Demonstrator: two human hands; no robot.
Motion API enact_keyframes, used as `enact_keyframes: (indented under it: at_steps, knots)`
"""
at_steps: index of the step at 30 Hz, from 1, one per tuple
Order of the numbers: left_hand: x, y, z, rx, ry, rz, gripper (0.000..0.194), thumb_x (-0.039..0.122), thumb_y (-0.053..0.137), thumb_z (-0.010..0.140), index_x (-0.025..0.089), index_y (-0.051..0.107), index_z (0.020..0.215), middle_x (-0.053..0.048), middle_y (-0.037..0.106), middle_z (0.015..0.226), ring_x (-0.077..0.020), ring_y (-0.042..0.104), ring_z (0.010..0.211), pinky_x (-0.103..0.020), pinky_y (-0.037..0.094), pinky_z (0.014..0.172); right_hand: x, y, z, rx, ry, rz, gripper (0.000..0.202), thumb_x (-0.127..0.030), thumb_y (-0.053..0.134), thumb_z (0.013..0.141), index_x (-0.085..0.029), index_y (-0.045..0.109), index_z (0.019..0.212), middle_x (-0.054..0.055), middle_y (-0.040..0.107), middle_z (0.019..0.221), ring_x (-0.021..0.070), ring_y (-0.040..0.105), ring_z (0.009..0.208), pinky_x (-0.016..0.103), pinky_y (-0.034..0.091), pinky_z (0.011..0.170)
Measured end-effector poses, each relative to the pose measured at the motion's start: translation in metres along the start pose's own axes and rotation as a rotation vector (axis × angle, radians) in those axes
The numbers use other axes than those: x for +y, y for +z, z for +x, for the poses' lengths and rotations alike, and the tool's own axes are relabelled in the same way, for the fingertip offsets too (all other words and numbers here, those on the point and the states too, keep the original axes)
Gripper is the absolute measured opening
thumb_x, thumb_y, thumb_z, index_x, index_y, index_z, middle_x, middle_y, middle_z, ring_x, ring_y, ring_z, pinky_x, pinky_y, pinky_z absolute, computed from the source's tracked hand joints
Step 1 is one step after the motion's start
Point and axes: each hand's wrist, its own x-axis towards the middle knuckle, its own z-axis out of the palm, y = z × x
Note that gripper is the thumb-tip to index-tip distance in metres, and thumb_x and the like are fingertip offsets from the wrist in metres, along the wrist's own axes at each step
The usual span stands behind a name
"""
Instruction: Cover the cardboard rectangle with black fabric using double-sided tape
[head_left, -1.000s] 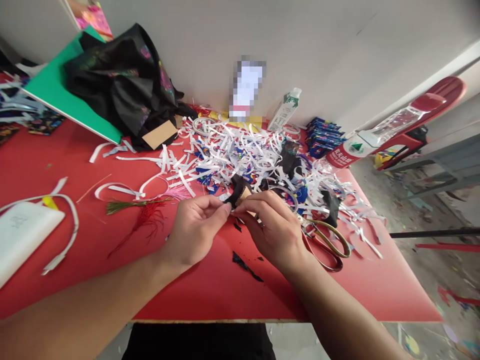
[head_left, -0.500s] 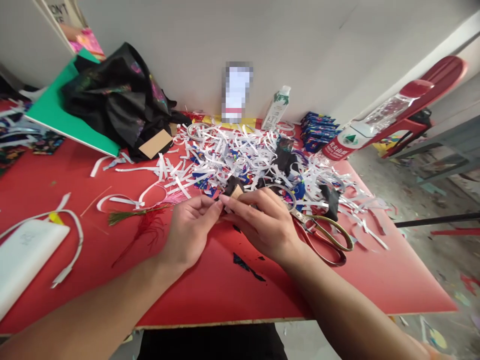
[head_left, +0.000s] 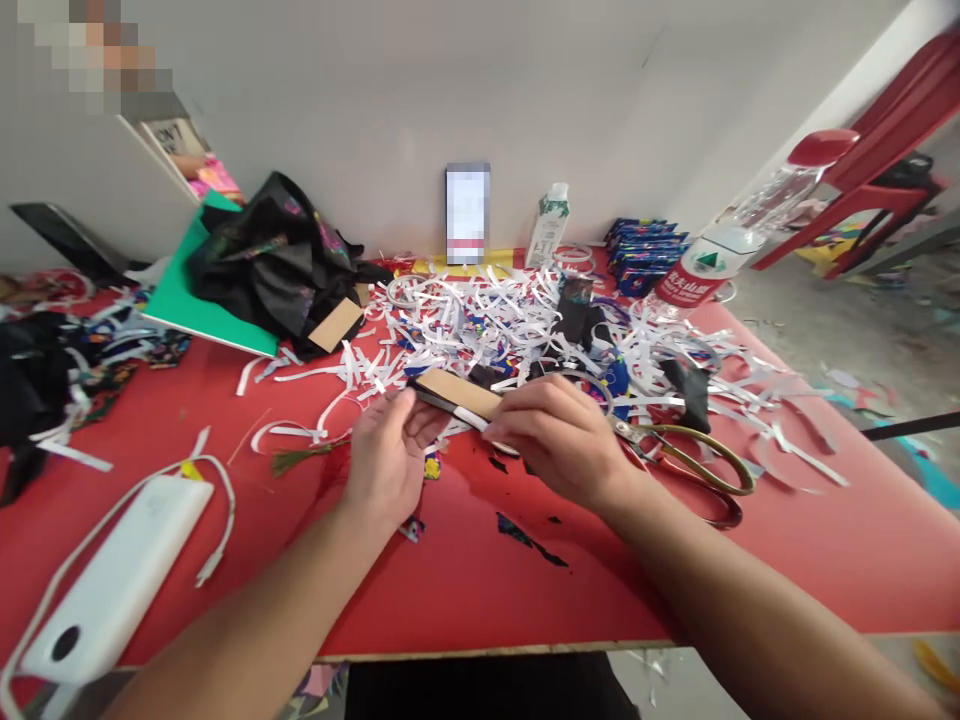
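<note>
Between my hands is a small flat cardboard piece (head_left: 459,392) with black fabric along its edges and a white strip on its near side. My left hand (head_left: 386,455) grips its left end, thumb on the near edge and fingers beneath. The fingers of my right hand (head_left: 559,440) are closed on its right end and the white strip. Behind it lies a heap of white paper strips (head_left: 480,320). Scissors (head_left: 694,460) with yellow-green and red handles rest right of my right hand. Dark fabric scraps (head_left: 529,538) lie in front of my hands.
A white power bank (head_left: 124,580) with a cable lies at the left. Black fabric (head_left: 277,265) sits on a green board (head_left: 206,320). A phone (head_left: 467,215), a carton (head_left: 549,228), blue packets (head_left: 645,255) and a plastic bottle (head_left: 705,270) stand along the back.
The cardboard piece, mostly hidden by my fingers before, now shows its long face between my hands, which have moved apart. The view has shifted left, so the table items appear farther right.
</note>
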Motion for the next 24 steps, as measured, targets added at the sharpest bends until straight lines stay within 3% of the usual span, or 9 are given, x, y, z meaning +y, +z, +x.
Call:
enact_keyframes:
  at_steps: [4, 6, 9, 12, 14, 16, 17, 20, 24]
  knots:
    - [0.017, -0.008, 0.027, 0.179, 0.205, -0.049, 0.007, 0.023, 0.071, 0.090, 0.018, 0.066, 0.090, -0.005, 0.079, 0.086, -0.0173, 0.078, 0.081, -0.033, 0.064, 0.084, 0.020, -0.020, -0.001, -0.182, 0.177, -0.002, 0.013, -0.022, 0.063, 0.106, -0.024, 0.074, 0.099, 0.007, 0.077, 0.097, 0.0213, 0.071, 0.089, 0.034, 0.055, 0.078]
    - [0.024, -0.011, 0.035, 0.202, 0.257, -0.051, 0.004, 0.023, 0.064, 0.095, 0.019, 0.063, 0.093, -0.004, 0.078, 0.088, -0.0145, 0.077, 0.081, -0.031, 0.062, 0.084, 0.031, -0.029, -0.004, -0.272, 0.259, 0.000, 0.014, -0.027, 0.063, 0.105, -0.023, 0.073, 0.096, 0.006, 0.076, 0.092, 0.0209, 0.072, 0.084, 0.033, 0.054, 0.073]
    - [0.024, -0.011, 0.035, 0.197, 0.279, -0.047, 0.006, 0.025, 0.065, 0.095, 0.021, 0.061, 0.093, -0.002, 0.077, 0.087, -0.0128, 0.075, 0.080, -0.029, 0.061, 0.085, 0.039, -0.036, -0.008, -0.301, 0.297, -0.067, 0.030, -0.037, 0.062, 0.106, -0.023, 0.073, 0.081, 0.003, 0.072, 0.074, 0.0184, 0.068, 0.068, 0.031, 0.049, 0.063]
    - [0.016, -0.007, 0.024, 0.152, 0.254, -0.040, 0.014, 0.028, 0.073, 0.090, 0.020, 0.061, 0.091, -0.002, 0.077, 0.086, -0.0146, 0.075, 0.081, -0.028, 0.060, 0.080, 0.031, -0.030, -0.010, -0.194, 0.335, -0.168, 0.037, -0.041, 0.065, 0.106, -0.022, 0.074, 0.075, 0.001, 0.069, 0.062, 0.0154, 0.063, 0.057, 0.029, 0.044, 0.057]
    - [0.008, -0.002, 0.015, 0.115, 0.223, -0.034, 0.018, 0.028, 0.078, 0.087, 0.019, 0.063, 0.091, -0.003, 0.078, 0.085, -0.0151, 0.075, 0.079, -0.026, 0.060, 0.075, 0.019, -0.019, -0.010, -0.093, 0.395, -0.112, 0.016, -0.036, 0.071, 0.102, -0.023, 0.079, 0.107, -0.001, 0.075, 0.068, 0.0135, 0.063, 0.055, 0.026, 0.046, 0.056]
    - [0.002, 0.001, 0.007, 0.075, 0.186, -0.023, 0.021, 0.029, 0.082, 0.085, 0.018, 0.066, 0.094, -0.004, 0.079, 0.085, -0.0149, 0.076, 0.076, -0.025, 0.059, 0.071, 0.008, -0.005, -0.010, -0.086, 0.399, 0.031, 0.045, -0.026, 0.071, 0.100, -0.026, 0.066, 0.145, -0.002, 0.081, 0.083, 0.0118, 0.067, 0.058, 0.023, 0.052, 0.059]
    - [0.000, 0.002, 0.004, 0.055, 0.166, -0.017, 0.022, 0.029, 0.083, 0.084, 0.018, 0.067, 0.095, -0.004, 0.080, 0.085, -0.0148, 0.076, 0.075, -0.024, 0.059, 0.070, 0.004, 0.001, -0.009, -0.101, 0.372, 0.091, 0.052, -0.022, 0.070, 0.100, -0.027, 0.061, 0.151, -0.001, 0.083, 0.089, 0.0118, 0.069, 0.062, 0.022, 0.055, 0.062]
    - [-0.002, 0.004, -0.003, -0.010, 0.101, -0.006, 0.023, 0.029, 0.085, 0.083, 0.018, 0.070, 0.096, -0.004, 0.081, 0.085, -0.0161, 0.078, 0.075, -0.025, 0.061, 0.070, 0.001, 0.013, -0.008, -0.055, 0.312, 0.234, 0.041, -0.013, 0.065, 0.099, -0.025, 0.074, 0.138, 0.003, 0.084, 0.097, 0.0134, 0.077, 0.077, 0.023, 0.060, 0.071]
    - [0.002, 0.003, -0.006, -0.055, 0.028, -0.013, 0.020, 0.026, 0.084, 0.081, 0.018, 0.070, 0.092, -0.006, 0.083, 0.083, -0.0199, 0.081, 0.077, -0.031, 0.066, 0.077, 0.006, 0.015, -0.006, 0.116, 0.428, 0.272, 0.038, -0.005, 0.060, 0.092, -0.023, 0.083, 0.117, 0.003, 0.085, 0.100, 0.0152, 0.081, 0.085, 0.025, 0.064, 0.079]
